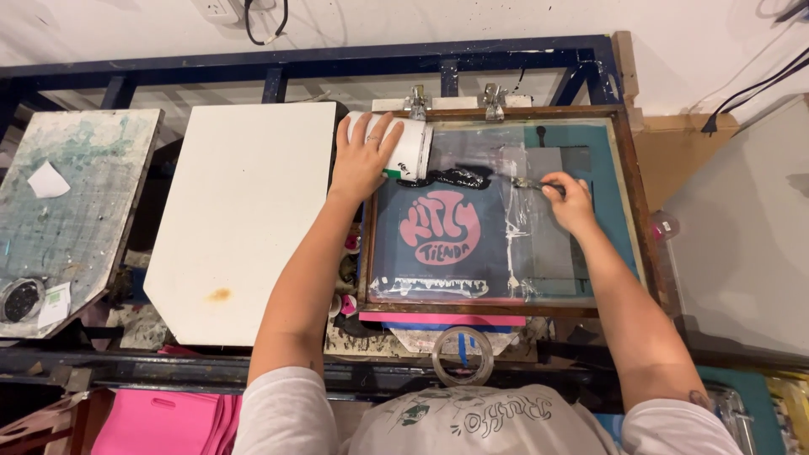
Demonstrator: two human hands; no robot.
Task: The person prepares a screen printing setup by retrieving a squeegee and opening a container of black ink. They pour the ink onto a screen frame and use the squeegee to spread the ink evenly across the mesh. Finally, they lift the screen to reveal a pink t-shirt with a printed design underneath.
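closest to the camera there's a roll of clear tape (463, 355) sitting on the press rail, handy but out of the way. past it is the wooden printing screen (506, 211), lying flat with a round pink design (439, 227) in the mesh. the right hand (569, 202) is closed around a small spatula (531, 183), its blade lying in the black ink (447, 177) along the top edge. the left hand (364, 156) grips a white tub (396, 143) tipped on its side over the frame's corner, mouth toward the ink. off left, two bare boards: a white board (244, 219) and a stained one (72, 202) with white paper scraps stuck on.
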